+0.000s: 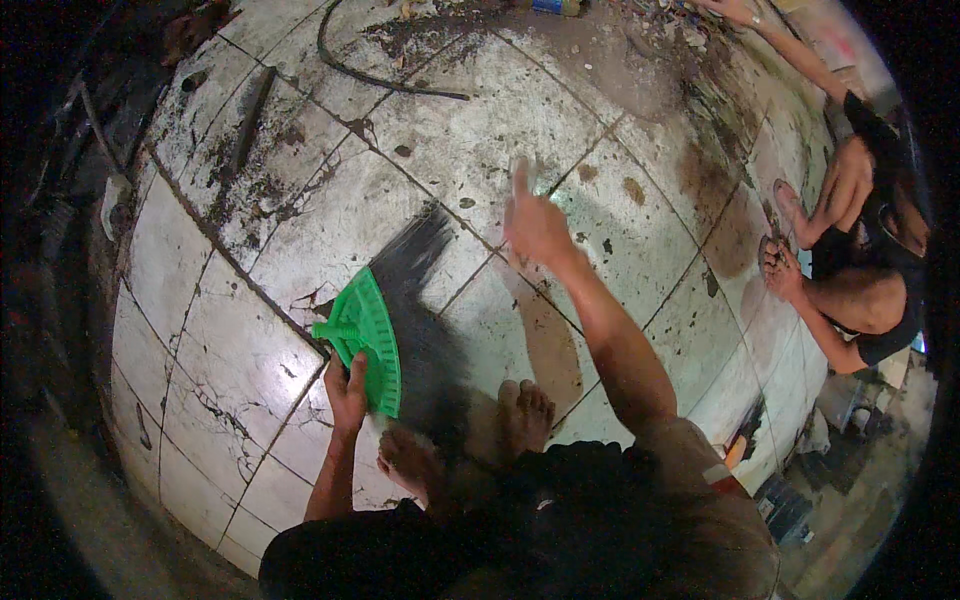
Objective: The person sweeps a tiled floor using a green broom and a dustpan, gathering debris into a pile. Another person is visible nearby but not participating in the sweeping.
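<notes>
A broom head (pixel 375 335) with a green plastic fan-shaped top and dark bristles (pixel 415 290) is in my left hand (pixel 347 392), which grips it near its socket. No long stick shows in that socket. The bristles point up and to the right, close over the white tiles. Beyond it, my right hand (pixel 538 230) reaches out over the floor with one finger stretched forward. That fingertip is blurred, and nothing shows in this hand. Its other fingers look curled.
Dirty white tiles (pixel 240 340) carry dark debris and stains. A thin black hose (pixel 375 85) curves across the top; a dark strip (pixel 254 118) lies left. My bare feet (pixel 525 415) are below. At the right, another person (pixel 870 260) squats, one arm stretched toward debris. Clutter lines both sides.
</notes>
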Tool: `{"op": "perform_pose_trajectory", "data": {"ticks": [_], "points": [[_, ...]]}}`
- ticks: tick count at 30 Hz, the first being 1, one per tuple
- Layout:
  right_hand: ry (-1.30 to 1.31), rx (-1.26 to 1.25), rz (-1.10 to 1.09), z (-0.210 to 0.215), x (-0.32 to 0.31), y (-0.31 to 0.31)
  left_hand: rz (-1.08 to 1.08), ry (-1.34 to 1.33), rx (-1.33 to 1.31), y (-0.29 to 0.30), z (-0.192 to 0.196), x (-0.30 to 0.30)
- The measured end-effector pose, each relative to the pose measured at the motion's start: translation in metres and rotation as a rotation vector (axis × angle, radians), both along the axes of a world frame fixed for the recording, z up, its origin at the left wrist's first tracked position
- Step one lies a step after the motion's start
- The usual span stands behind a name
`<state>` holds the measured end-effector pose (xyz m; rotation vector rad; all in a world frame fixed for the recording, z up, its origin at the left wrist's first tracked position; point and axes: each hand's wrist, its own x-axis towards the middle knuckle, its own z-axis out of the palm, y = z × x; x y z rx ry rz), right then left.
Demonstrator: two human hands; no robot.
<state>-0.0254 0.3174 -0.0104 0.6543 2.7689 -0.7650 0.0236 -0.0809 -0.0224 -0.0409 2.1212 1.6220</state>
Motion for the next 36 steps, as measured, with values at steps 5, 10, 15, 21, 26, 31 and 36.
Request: {"op": "perform_pose_trajectory", "data": {"ticks": [5, 10, 15, 21, 26, 31, 36], "points": [[-0.18, 0.069, 0.064, 0.005, 0.012, -0.021, 0.053, 0.002, -0.02, -0.001, -0.001, 0.001], [-0.23, 0.086, 0.134, 0.021, 0.037, -0.039, 0.067, 0.022, 0.011, 0.001, 0.0, 0.005], [-0.122, 0.057, 0.013, 0.004, -0.015, 0.024, 0.024, 0.027, -0.044, 0.008, 0.009, 0.0], [-0.202, 0.101, 0.082, -0.006, 0.04, -0.043, 0.07, 0.062, 0.038, 0.007, 0.0, 0.005], [-0.019, 0.05, -0.069, 0.002, -0.016, 0.035, 0.043, 0.045, 0.05, 0.011, 0.003, 0.001], [-0.285, 0.034, 0.032, 0.016, 0.046, -0.055, 0.103, 0.042, 0.039, 0.003, -0.002, 0.006], [-0.008, 0.108, -0.118, -0.006, 0.009, 0.019, 0.063, 0.04, 0.068, 0.007, 0.0, 0.006]]}}
